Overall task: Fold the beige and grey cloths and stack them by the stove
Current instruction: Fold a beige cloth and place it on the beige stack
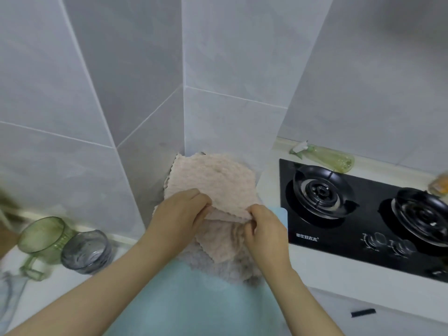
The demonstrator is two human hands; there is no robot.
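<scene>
1. Hands: left hand [179, 214] and right hand [264, 229] each pinch the beige cloth [213, 180] by an edge, before the tiled wall corner.
2. Grey cloth [218, 270]: beneath it, left of the stove [363, 214] on the white desk [269, 183].
3. Green cup [41, 236], grey cup [87, 251]: side by side, far left.

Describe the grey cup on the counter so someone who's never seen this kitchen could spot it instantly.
Find the black two-burner stove, then look past the beige cloth to the white counter on the left. Two see-through cups sit there side by side; the grey cup is the right-hand one, smoky and handleless, unlike the green mug.
</scene>
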